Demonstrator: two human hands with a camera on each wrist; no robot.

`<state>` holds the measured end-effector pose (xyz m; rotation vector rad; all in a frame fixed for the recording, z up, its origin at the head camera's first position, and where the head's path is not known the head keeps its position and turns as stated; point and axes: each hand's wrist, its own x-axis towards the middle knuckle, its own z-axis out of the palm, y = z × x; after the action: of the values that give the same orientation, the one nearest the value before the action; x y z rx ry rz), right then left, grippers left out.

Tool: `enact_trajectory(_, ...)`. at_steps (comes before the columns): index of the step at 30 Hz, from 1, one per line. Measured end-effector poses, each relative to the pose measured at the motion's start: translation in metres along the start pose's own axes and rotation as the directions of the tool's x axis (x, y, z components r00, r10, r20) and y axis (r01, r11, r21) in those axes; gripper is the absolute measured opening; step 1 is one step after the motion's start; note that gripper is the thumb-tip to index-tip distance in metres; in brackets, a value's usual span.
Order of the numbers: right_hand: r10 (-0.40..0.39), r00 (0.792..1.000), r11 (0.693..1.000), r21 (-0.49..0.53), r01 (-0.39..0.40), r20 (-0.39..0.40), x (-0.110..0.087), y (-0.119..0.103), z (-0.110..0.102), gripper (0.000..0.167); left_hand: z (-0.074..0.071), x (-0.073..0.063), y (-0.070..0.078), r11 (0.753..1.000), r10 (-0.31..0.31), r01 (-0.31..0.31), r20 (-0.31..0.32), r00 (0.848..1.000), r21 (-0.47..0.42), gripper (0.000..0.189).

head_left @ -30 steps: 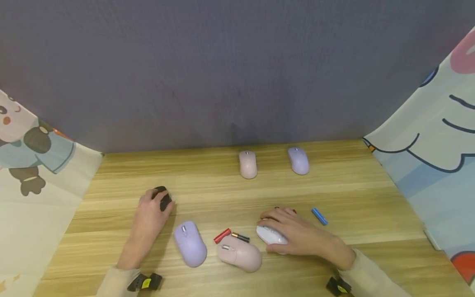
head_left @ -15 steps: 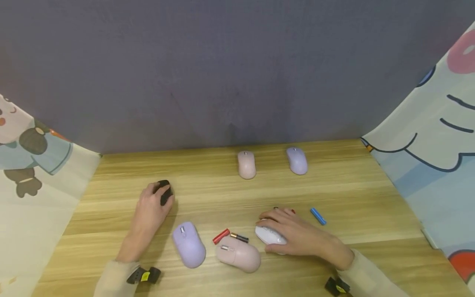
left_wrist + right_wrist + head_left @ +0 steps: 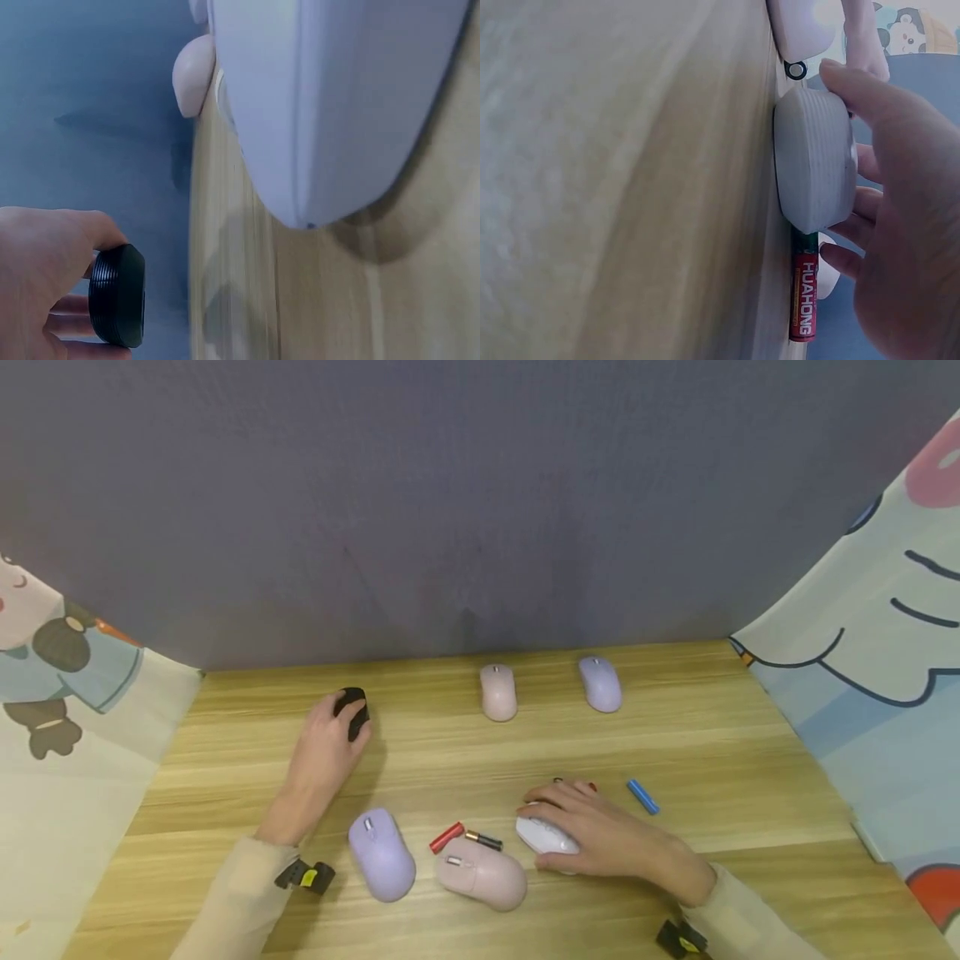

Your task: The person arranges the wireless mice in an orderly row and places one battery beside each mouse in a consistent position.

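My left hand (image 3: 318,760) grips a black computer mouse (image 3: 118,296) by its sides, thumb on one side and fingers on the other. In the left wrist view a gap shows between this mouse and the wooden table (image 3: 300,300). My right hand (image 3: 600,835) holds a white mouse (image 3: 546,835) on the table, thumb and fingers round its ribbed sides. Just past the right fingers lies a red and green battery (image 3: 804,292), mostly hidden by them in the head view.
Near the front lie a large purple mouse (image 3: 382,856) and a large pink mouse (image 3: 482,874). Beside the pink one are a red battery (image 3: 447,837) and a black-and-gold battery (image 3: 483,840). A blue battery (image 3: 643,797) lies right. Smaller pink (image 3: 498,693) and purple (image 3: 600,685) mice stand toward the grey panel (image 3: 465,510).
My left hand has carried the black mouse forward and a little to the right, toward the back of the table. The right hand and white mouse have stayed in place.
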<state>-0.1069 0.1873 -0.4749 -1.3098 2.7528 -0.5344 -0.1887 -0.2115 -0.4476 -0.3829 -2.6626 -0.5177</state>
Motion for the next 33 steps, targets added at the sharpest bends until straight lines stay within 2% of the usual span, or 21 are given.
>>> enact_trajectory(7,0.006,1.000,1.000,0.010,-0.006,0.010,0.000,-0.002,0.000,0.059,0.009,0.011,0.004,1.000,-0.015,0.014,0.068,0.998,0.006,0.035)
enact_trajectory(12,0.007,1.000,1.000,0.012,-0.007,0.014,0.000,-0.003,0.000,0.060,0.015,0.016,0.006,1.000,0.001,-0.001,0.100,0.995,0.002,0.037)
enact_trajectory(23,0.012,1.000,0.999,0.031,-0.012,0.025,0.000,-0.002,0.000,0.058,0.028,0.029,0.008,1.000,-0.004,0.001,0.219,0.976,0.012,0.041)
enact_trajectory(29,0.015,0.999,0.999,0.030,-0.016,0.029,0.000,-0.002,0.000,0.057,0.034,0.036,0.008,0.999,0.038,-0.041,0.233,0.972,0.011,0.040)
enact_trajectory(33,0.015,1.000,1.000,0.025,-0.016,0.026,-0.001,-0.002,0.000,0.057,0.036,0.039,0.009,0.999,0.046,-0.049,0.248,0.968,0.008,0.039)
